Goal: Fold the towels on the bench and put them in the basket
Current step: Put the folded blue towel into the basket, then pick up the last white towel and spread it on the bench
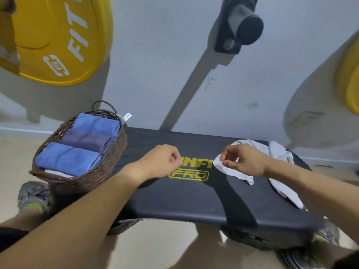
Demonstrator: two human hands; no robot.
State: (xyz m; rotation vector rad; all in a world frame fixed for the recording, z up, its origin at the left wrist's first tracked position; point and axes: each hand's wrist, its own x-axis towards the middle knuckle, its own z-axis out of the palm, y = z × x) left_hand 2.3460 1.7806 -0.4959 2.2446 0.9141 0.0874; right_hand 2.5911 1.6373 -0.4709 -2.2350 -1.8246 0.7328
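right hand point(245, 162) pinches white towel point(279, 152) corner on bench point(194, 199).

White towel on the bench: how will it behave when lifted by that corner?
Likely floppy: the white towel lies crumpled on the bench. The corner the right hand pinches looks thin, so probably light. The rest would likely trail and drag.

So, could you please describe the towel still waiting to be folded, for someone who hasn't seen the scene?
Find the black bench. The white towel lies crumpled at its right end, one corner pinched by the right hand. Unlike the folded towels in the wicker basket, it is loose.
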